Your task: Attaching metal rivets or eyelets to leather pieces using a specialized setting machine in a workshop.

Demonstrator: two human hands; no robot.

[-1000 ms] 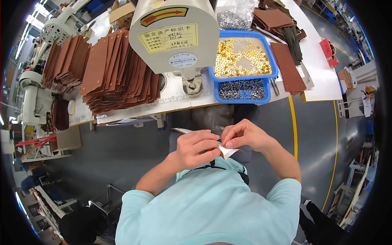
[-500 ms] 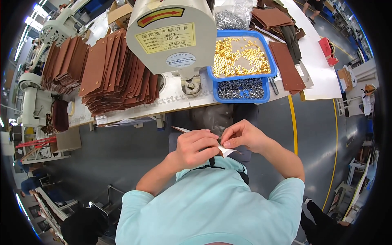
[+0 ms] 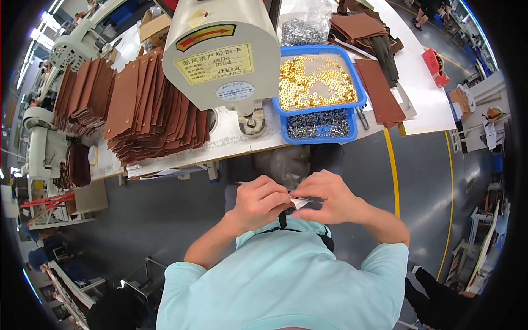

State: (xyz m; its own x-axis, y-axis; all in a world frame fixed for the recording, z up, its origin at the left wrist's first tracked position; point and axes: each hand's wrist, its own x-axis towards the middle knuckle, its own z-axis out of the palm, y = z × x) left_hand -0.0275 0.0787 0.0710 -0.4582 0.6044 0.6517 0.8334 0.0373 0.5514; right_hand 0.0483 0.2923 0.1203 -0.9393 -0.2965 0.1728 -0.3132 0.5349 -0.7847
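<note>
Head view: left hand [image 3: 259, 202] and right hand [image 3: 329, 196] meeting low before the chest, fingers of both pinched on a small white scrap [image 3: 300, 202] between them, below the bench [image 3: 242, 144]. Seemingly mid-fiddle: peeling or folding the scrap. Next, probably a steady pull apart, grip kept tight. Press [image 3: 223, 52], leather pieces [image 3: 148, 110] and rivet tray [image 3: 319, 91] untouched above.

Left hand [image 3: 263, 201] curled, right hand [image 3: 329, 195] pinching

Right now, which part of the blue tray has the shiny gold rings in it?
The bigger, far part of the blue tray holds the gold rings. The small near part holds dark grey bits instead.
</note>
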